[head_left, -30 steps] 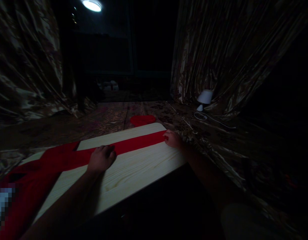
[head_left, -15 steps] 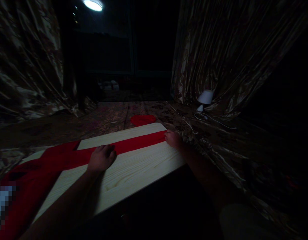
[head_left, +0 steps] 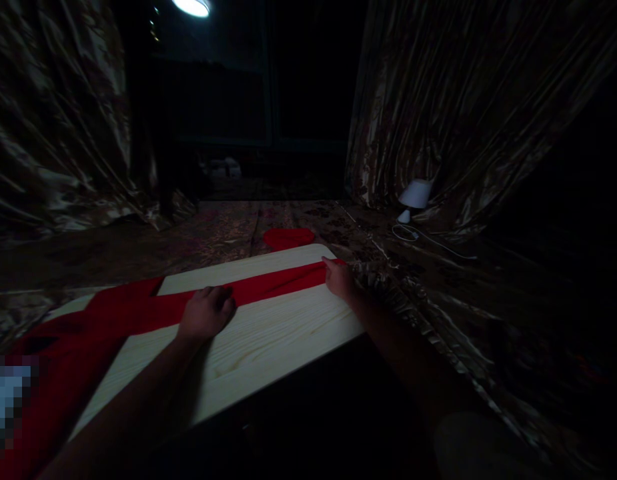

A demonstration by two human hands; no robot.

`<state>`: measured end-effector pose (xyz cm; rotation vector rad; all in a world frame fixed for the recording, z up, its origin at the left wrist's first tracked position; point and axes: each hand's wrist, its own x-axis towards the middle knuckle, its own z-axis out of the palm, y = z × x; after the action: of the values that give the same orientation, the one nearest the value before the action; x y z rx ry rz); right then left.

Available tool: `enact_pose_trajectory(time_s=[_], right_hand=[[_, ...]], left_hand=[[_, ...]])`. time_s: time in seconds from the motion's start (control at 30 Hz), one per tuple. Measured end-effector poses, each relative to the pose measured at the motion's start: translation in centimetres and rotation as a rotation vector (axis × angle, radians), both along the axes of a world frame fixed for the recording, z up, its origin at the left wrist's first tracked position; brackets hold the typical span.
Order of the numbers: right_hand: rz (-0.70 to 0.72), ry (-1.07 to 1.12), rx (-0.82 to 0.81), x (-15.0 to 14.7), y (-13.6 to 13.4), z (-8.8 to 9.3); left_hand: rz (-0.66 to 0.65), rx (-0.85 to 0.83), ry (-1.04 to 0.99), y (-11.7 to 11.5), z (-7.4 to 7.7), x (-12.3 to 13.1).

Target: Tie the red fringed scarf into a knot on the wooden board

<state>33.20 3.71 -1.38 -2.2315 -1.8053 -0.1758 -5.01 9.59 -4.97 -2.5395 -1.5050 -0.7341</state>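
Note:
A red cloth garment [head_left: 108, 313] lies over a pale wood-grain board or tabletop [head_left: 273, 340], and one long narrow part like a sleeve [head_left: 273, 283] runs to the right. My left hand [head_left: 208, 312] is on this strip near its middle, fingers curled in and closed on the fabric. At the strip's far right end is my right hand [head_left: 341, 279], one finger stretched along the cloth and the others curled against it. A shallow wrinkle shows in the red fabric between the hands. The rest of the garment hangs toward the lower left.
Behind the board a round red piece [head_left: 288, 237] is on the patterned carpet [head_left: 223, 227]. A small white lamp [head_left: 415, 195] with a looped cord [head_left: 405, 232] stands by the right curtain [head_left: 438, 100]. Another curtain [head_left: 53, 113] hangs left. The room is dark.
My right hand has shifted slightly left along the strip, and one finger now points out. The strip has gone from smooth to a little wrinkled. My left hand stays in place.

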Motion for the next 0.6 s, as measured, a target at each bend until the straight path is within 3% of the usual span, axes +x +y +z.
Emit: enact_pose_trajectory(time_s=[0.17,0.37,0.6], right_hand=[[-0.03,-0.068,-0.112,-0.7,-0.6,-0.6],[0.143,-0.095,-0.246,-0.8,0.6,-0.9],[0.093,-0.025,-0.299,-0.4,1.8,-0.8]], left_hand=[[0.009,-0.013,0.002,-0.1,0.1,0.1],[0.0,-0.007,0.019,-0.2,0.2,0.1],[-0.001,-0.004,0.008,-0.2,0.2,0.1]])
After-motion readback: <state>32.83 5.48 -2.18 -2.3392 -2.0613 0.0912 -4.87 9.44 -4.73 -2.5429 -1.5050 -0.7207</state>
